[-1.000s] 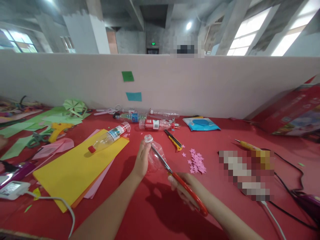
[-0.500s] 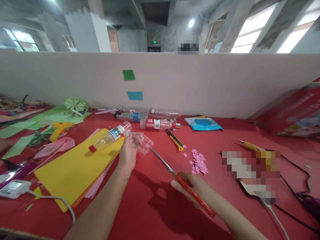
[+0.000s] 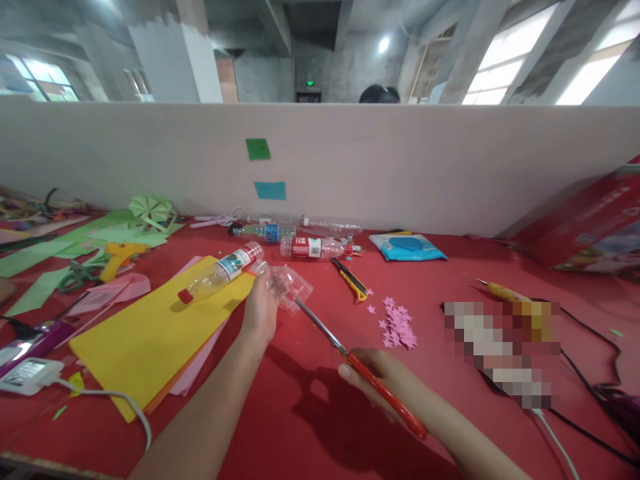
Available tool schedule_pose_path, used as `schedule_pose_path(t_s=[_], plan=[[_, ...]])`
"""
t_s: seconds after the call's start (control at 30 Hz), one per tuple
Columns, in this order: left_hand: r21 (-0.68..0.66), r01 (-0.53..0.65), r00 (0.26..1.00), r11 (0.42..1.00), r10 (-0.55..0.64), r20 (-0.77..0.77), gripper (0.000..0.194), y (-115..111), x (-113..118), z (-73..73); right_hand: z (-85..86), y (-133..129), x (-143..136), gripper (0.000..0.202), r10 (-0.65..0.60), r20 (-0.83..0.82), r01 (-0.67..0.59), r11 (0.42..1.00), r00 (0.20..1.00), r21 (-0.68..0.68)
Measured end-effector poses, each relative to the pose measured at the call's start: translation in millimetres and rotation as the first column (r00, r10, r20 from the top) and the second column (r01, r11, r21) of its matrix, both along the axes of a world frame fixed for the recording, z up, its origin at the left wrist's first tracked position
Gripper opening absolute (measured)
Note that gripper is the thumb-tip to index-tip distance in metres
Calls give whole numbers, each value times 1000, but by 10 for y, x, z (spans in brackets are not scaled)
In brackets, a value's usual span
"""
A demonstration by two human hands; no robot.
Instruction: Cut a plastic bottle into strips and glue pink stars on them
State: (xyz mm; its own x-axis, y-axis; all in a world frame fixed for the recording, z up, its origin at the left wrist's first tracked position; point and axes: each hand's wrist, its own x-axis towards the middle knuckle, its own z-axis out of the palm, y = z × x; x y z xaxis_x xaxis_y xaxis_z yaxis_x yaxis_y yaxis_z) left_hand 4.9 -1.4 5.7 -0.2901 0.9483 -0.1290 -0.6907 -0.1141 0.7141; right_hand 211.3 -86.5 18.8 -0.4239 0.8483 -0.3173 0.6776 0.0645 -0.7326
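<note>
A clear cut bottle piece is held up by my left hand, whose fingers are closed round its narrow end. My right hand grips red-handled scissors. Their metal blades point up and left, with the tip at the lower edge of the clear piece. The blades look closed or nearly so. Just behind my left hand, a bottle with a red cap lies on yellow sheets. Right of the scissors are several pink stars.
Several bottles, a yellow cutter and a blue wipes pack lie farther back. At left are a yellow glue gun and green paper. Phone-like object, yellow tool and cables lie right.
My left hand and the clear piece have shifted slightly right, and the piece has turned a little. The scissors and my right hand have moved slightly left.
</note>
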Motion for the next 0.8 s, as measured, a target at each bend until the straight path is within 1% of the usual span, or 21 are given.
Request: schedule_pose_path(t_s=[0.17,0.4,0.5,0.7,0.8], plan=[[0,9,1000,1000,-9,-22,15,-6,8,-34,34,-2,-9,43,3,8,-2,1000,1000,-8],[-10,-16,999,1000,16,-32,15,-1,3,-26,-33,-9,21,44,-2,-12,2,1000,1000,-28],[-7,-21,999,1000,21,-43,13,-1,2,-17,-36,-5,18,44,-2,1,2,1000,1000,-21],[4,-26,997,1000,27,-66,14,-5,-1,-8,12,14,-6,42,11,48,-11,1000,999,-3],[7,-28,997,1000,28,-66,13,1,-1,-19,-2,15,-1,43,26,43,-26,1000,999,5]])
